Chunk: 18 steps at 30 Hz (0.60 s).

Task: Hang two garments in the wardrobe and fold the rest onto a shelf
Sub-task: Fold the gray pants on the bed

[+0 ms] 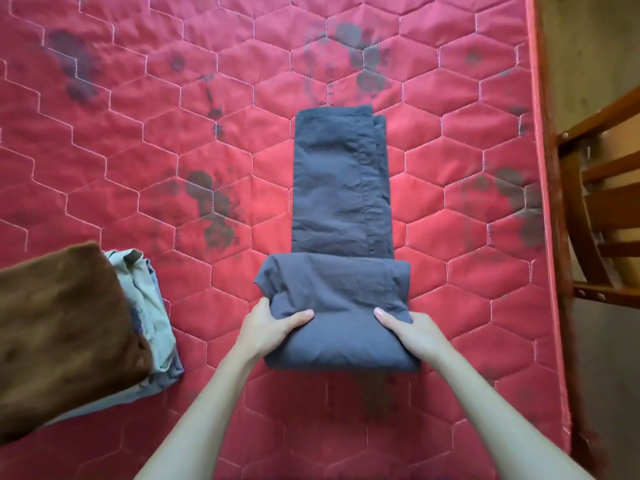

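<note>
Both hands — left hand (273, 323), right hand (414, 329) — hold the grey garment's (341, 209) folded near end on the red mattress (104, 150). It looks half folded — a folded pile (69, 327) waits beside it.

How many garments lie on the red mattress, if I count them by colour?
dark grey garment: 1
brown garment: 1
pale green garment: 1
blue-grey garment: 1
Total: 4
</note>
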Available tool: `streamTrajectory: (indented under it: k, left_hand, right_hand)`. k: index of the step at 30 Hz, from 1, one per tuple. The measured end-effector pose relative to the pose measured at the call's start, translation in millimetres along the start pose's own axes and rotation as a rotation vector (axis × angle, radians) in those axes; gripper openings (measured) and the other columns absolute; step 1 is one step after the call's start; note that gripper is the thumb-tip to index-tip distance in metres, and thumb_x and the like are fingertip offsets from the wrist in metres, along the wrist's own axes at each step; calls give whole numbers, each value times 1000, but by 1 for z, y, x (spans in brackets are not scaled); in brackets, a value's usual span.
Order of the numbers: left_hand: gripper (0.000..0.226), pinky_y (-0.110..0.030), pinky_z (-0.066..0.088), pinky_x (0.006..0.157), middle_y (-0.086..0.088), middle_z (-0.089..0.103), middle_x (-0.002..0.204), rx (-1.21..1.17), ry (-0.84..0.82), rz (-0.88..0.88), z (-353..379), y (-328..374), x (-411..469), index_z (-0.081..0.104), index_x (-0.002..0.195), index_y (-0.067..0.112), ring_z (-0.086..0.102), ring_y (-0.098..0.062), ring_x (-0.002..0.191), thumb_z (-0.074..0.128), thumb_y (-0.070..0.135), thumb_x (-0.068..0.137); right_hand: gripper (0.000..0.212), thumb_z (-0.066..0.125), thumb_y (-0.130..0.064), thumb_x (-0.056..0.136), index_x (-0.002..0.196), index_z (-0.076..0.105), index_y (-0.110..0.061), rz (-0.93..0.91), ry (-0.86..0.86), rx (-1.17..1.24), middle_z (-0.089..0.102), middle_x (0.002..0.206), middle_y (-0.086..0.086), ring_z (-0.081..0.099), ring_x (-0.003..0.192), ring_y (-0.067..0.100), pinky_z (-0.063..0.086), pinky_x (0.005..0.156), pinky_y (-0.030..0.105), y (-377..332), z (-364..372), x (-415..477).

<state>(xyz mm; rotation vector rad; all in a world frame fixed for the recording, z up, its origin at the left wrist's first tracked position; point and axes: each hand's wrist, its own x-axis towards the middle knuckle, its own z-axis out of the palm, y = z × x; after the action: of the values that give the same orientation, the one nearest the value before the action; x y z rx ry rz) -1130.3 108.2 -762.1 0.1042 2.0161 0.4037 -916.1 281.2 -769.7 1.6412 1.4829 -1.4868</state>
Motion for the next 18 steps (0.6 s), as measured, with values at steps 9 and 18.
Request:
streamTrajectory:
  k: [9, 18]
  left_hand:
    - [66, -37, 49, 94, 3, 68, 113, -8, -146, -174, 33, -69, -58, 60, 105, 16, 64, -21, 108, 81, 63, 64]
    - [68, -20, 54, 72, 12, 65, 131, -561, -166, -24, -31, -44, -98, 47, 143, 46, 70, -5, 102, 75, 49, 82]
  right_hand:
    - [43, 69, -41, 87, 118, 62, -13, 123, -90, 73, 69, 116, 2, 64, 102, 16, 48, 91, 31, 74, 30, -72]
    - [37, 56, -59, 84, 119, 61, -51, -134, -194, 415, 72, 81, -6, 65, 58, 11, 52, 68, 26, 11, -33, -127]
